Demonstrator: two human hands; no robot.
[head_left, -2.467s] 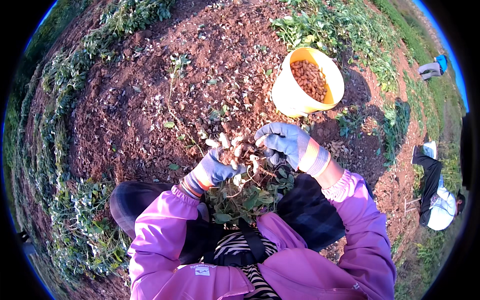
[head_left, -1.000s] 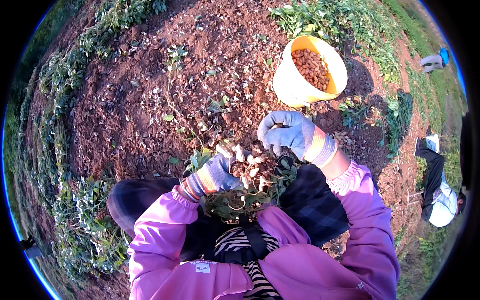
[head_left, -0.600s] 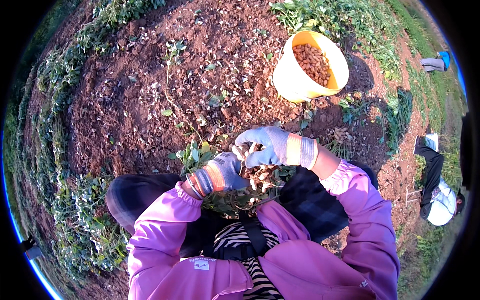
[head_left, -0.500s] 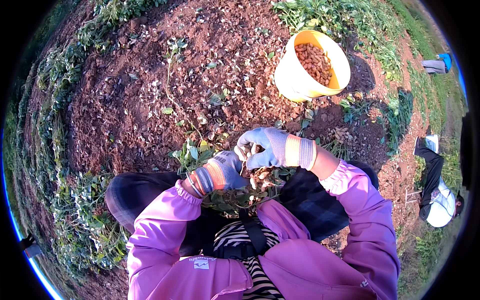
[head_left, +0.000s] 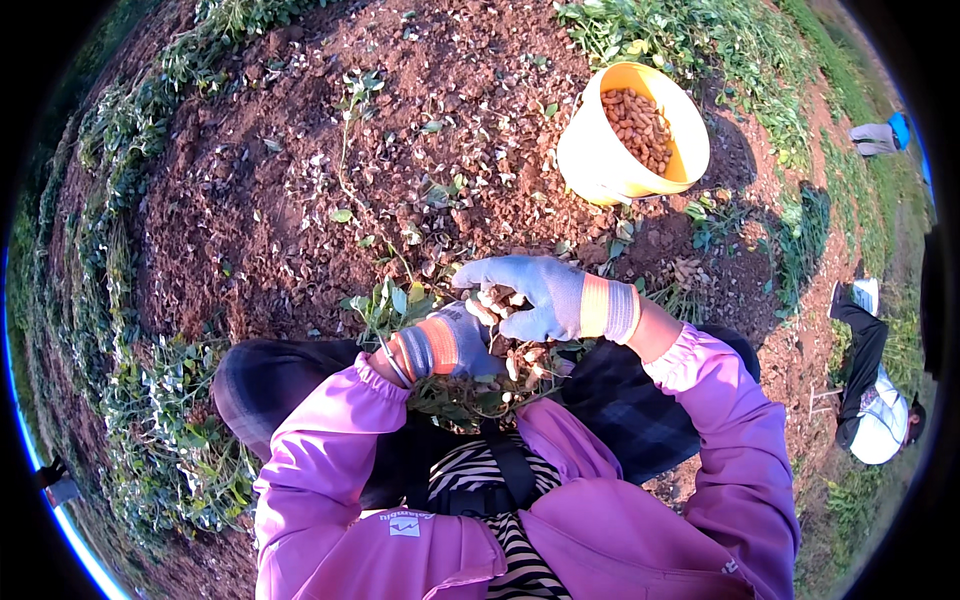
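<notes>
Both my hands wear grey-blue work gloves with orange cuffs and meet above my lap. My left hand (head_left: 457,340) is closed round a peanut plant; its leaves (head_left: 450,398) hang over my lap. Peanut pods (head_left: 528,362) dangle from the roots just right of that hand. Over the top curves my right hand (head_left: 545,295), thumb and fingers bent round a bunch of peanuts (head_left: 493,304). The right palm and the left fingertips are partly hidden. A yellow-white bucket (head_left: 590,160), part filled with peanuts (head_left: 638,130), stands beyond my right hand.
Reddish soil (head_left: 270,200) strewn with dry leaves spreads ahead. Pulled plants (head_left: 170,430) lie in a row on the left, with more greenery (head_left: 740,60) behind the bucket. At the far right sits a person in a white top (head_left: 880,420); another person (head_left: 878,137) is farther off.
My right hand's fingers have spread wider and stretched left over the peanuts, showing more pods between thumb and fingers. My left hand stays closed. The whole view has shifted slightly.
</notes>
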